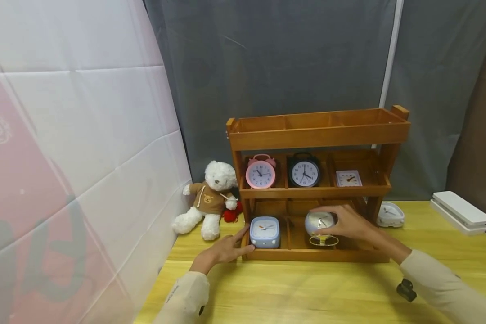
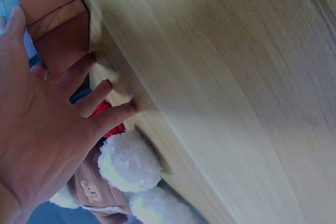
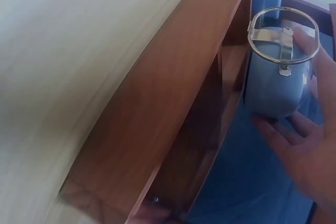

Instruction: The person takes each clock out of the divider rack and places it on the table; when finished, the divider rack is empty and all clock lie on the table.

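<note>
My right hand (image 1: 351,221) grips a round, pale blue-grey clock (image 3: 274,87) with a gold wire stand, thumb and fingers on opposite sides of it. In the head view this clock (image 1: 319,221) is tilted, face upward, over the bottom tier's middle compartment. A blue square alarm clock (image 1: 265,228) stands upright in the bottom left compartment. Beside it, my left hand (image 1: 225,249) is at the lower left corner of the brown wooden shelf (image 1: 316,255). Its fingers are spread, with fingertips near the shelf's side and the thumb by the blue clock, as the left wrist view also shows.
The middle tier holds a pink alarm clock (image 1: 261,174), a black one (image 1: 304,173) and a small square clock (image 1: 348,178). A teddy bear (image 1: 211,198) sits left of the shelf. To the right are a white clock (image 1: 390,215) and a white device (image 1: 461,211).
</note>
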### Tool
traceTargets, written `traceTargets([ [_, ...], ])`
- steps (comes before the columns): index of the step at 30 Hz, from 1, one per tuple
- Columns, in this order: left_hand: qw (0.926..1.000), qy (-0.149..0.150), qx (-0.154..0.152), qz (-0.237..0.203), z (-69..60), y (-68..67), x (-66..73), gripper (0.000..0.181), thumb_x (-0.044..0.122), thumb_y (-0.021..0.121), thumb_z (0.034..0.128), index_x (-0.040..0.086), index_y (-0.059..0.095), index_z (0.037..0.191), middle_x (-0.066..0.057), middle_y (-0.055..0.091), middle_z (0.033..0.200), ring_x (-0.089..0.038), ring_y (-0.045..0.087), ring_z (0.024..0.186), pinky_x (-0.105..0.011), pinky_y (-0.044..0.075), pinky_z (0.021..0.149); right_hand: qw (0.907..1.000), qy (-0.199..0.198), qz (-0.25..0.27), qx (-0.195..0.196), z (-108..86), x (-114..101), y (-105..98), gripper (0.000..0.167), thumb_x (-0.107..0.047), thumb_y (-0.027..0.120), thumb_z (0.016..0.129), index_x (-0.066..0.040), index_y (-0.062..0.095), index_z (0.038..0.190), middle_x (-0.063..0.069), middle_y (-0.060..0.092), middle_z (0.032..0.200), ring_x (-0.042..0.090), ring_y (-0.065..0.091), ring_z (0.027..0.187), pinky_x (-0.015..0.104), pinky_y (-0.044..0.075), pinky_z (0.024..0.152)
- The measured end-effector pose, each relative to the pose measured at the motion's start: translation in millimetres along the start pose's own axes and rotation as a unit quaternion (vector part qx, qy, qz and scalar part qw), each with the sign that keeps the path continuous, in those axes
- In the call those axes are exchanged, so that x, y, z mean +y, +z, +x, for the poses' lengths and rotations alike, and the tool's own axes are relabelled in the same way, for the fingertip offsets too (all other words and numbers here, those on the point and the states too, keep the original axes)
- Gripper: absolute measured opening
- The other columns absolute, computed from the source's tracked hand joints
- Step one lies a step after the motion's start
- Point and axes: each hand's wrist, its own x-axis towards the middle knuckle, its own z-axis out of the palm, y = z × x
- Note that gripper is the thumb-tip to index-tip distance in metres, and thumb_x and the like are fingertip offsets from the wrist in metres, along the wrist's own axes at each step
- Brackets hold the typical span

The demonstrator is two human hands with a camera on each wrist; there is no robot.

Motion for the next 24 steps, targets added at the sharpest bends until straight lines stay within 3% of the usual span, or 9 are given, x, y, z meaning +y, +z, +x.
traceTargets([
  [3, 1.0000, 0.003, 0.004, -0.002, -5.8, -4.8, 8.5, 0.090, 0.076, 0.054, 0.0937, 0.036, 0.021, 0.167, -0.035, 0.047, 0.150, -0.053, 0.047, 0.138, -0.064, 0.040, 0.111, 0.9999, 0.009, -0.013, 0.001, -9.3, 3, -7, 0.064, -0.049, 0.089, 0.080, -0.018, 0.073, 0.133, 0.004, 0.076, 0.115, 0.005, 0.065, 0.082, 0.027, 0.055, 0.068],
  [7, 0.9997, 0.015, 0.012, 0.014, 7.9, 6.0, -11.9, 0.087, 0.078, 0.051, 0.0940, 0.042, 0.018, 0.166, -0.034, 0.050, 0.148, -0.052, 0.050, 0.135, -0.062, 0.043, 0.108, 0.9993, 0.007, -0.034, 0.015, -22.1, 8, -17, 0.063, -0.048, 0.090, 0.079, -0.018, 0.073, 0.132, 0.006, 0.077, 0.114, 0.004, 0.062, 0.077, 0.028, 0.054, 0.068],
  [10, 0.9998, 0.013, 0.013, 0.012, 25.8, 19.3, -38.3, 0.088, 0.083, 0.050, 0.0905, 0.051, 0.015, 0.164, -0.028, 0.049, 0.153, -0.047, 0.048, 0.139, -0.060, 0.041, 0.111, 0.9981, -0.004, -0.050, 0.035, -31.2, 12, -24, 0.063, -0.046, 0.092, 0.077, -0.017, 0.074, 0.130, 0.006, 0.077, 0.115, 0.007, 0.065, 0.080, 0.031, 0.056, 0.071],
  [12, 1.0000, -0.002, 0.008, 0.000, 17.9, 13.3, -25.7, 0.089, 0.078, 0.055, 0.0917, 0.046, 0.018, 0.165, -0.028, 0.048, 0.154, -0.047, 0.046, 0.141, -0.061, 0.039, 0.113, 0.9969, -0.011, -0.065, 0.044, -37.5, 16, -28, 0.062, -0.046, 0.092, 0.076, -0.017, 0.075, 0.129, 0.004, 0.077, 0.116, 0.008, 0.068, 0.086, 0.033, 0.058, 0.074],
  [14, 0.9998, 0.009, 0.014, 0.014, 22.2, 18.0, -34.1, 0.088, 0.081, 0.053, 0.0909, 0.049, 0.016, 0.164, -0.027, 0.049, 0.153, -0.046, 0.048, 0.139, -0.060, 0.041, 0.112, 0.9958, -0.011, -0.076, 0.050, -44.7, 18, -33, 0.062, -0.047, 0.092, 0.075, -0.018, 0.076, 0.128, 0.002, 0.077, 0.116, 0.010, 0.070, 0.089, 0.034, 0.058, 0.074],
  [17, 0.9993, 0.022, 0.013, 0.025, 11.8, 10.5, -20.5, 0.087, 0.078, 0.049, 0.0945, 0.044, 0.015, 0.166, -0.033, 0.049, 0.150, -0.050, 0.050, 0.136, -0.061, 0.043, 0.109, 0.9951, -0.003, -0.084, 0.052, -55.8, 22, -42, 0.063, -0.048, 0.092, 0.075, -0.019, 0.075, 0.128, 0.000, 0.077, 0.115, 0.009, 0.070, 0.090, 0.032, 0.058, 0.072],
  [19, 0.9993, 0.027, 0.015, 0.023, 12.2, 10.7, -21.4, 0.088, 0.081, 0.048, 0.0931, 0.045, 0.015, 0.166, -0.034, 0.049, 0.150, -0.051, 0.049, 0.136, -0.063, 0.043, 0.108, 0.9949, 0.001, -0.085, 0.054, -62.8, 23, -48, 0.064, -0.047, 0.093, 0.074, -0.019, 0.075, 0.128, 0.000, 0.077, 0.114, 0.007, 0.069, 0.086, 0.029, 0.056, 0.068],
  [24, 1.0000, 0.000, 0.006, 0.001, -11.3, -7.0, 15.6, 0.091, 0.076, 0.055, 0.0939, 0.032, 0.023, 0.167, -0.032, 0.046, 0.153, -0.051, 0.045, 0.140, -0.064, 0.038, 0.112, 0.9922, -0.016, -0.105, 0.067, -79.7, 26, -67, 0.063, -0.041, 0.095, 0.073, -0.019, 0.075, 0.128, -0.001, 0.077, 0.114, 0.005, 0.067, 0.086, 0.029, 0.055, 0.067],
])
